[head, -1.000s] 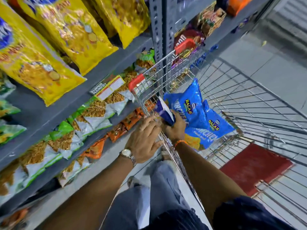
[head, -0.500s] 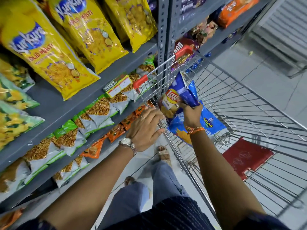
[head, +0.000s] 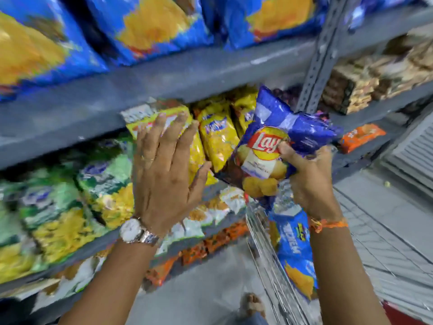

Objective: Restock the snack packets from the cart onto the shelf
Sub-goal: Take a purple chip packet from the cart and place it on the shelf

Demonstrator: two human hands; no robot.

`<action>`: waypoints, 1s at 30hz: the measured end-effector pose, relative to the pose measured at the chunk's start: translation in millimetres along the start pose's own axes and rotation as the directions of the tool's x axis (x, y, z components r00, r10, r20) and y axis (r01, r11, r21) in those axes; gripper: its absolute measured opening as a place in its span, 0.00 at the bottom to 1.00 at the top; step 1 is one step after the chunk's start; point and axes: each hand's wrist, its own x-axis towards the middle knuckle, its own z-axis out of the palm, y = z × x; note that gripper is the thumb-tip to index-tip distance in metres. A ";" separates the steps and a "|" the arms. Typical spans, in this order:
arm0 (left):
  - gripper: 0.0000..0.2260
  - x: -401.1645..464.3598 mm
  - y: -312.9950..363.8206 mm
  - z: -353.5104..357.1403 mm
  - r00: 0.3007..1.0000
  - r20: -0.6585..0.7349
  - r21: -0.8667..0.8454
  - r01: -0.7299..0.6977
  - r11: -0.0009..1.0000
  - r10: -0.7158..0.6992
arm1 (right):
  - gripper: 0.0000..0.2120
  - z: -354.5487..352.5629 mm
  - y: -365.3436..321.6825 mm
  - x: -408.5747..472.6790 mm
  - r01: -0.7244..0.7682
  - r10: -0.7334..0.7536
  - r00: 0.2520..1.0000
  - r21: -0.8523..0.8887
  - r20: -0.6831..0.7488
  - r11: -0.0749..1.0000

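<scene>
My right hand (head: pixel 309 181) grips a blue Lay's chip packet (head: pixel 271 146), raised in front of the grey shelf (head: pixel 164 83) at the level of the yellow packets. My left hand (head: pixel 164 170) is lifted beside it, fingers spread, palm toward the yellow snack packets (head: pixel 215 137), holding nothing. Below my right wrist, more blue packets (head: pixel 293 249) lie in the wire cart (head: pixel 264 254). Large blue and yellow bags (head: pixel 152 26) fill the shelf above. The view is blurred by motion.
Green and yellow packets (head: pixel 70 202) line the shelf at left, orange ones (head: pixel 199 249) the row below. A perforated grey upright (head: pixel 321 57) divides the shelving; boxed snacks (head: pixel 365 83) sit right of it. Grey tiled floor (head: pixel 199 289) and a sandalled foot (head: pixel 251 306) lie beneath.
My right hand has lifted the Lay's packet out of the cart up toward the shelf. My left hand has left the cart rim and risen, open. The view has tilted upward.
</scene>
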 end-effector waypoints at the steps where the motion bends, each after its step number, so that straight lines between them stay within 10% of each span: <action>1: 0.26 4.7 -13.6 -16.1 0.999 -0.034 0.052 0.002 0.999 0.000 | 0.17 18.1 -14.4 0.4 0.002 -0.003 0.998 0.007 0.056 1.000; 16: 0.26 -97.6 -209.9 -172.4 0.918 -0.057 0.379 0.384 0.842 -0.393 | 0.18 284.9 -93.4 -13.1 0.039 -0.165 0.772 0.214 0.613 0.976; 30: 0.23 -123.4 -269.1 -212.6 0.953 0.020 0.422 0.265 0.867 -0.301 | 0.11 504.3 -8.4 -49.1 -0.059 -0.057 0.645 0.124 0.762 0.990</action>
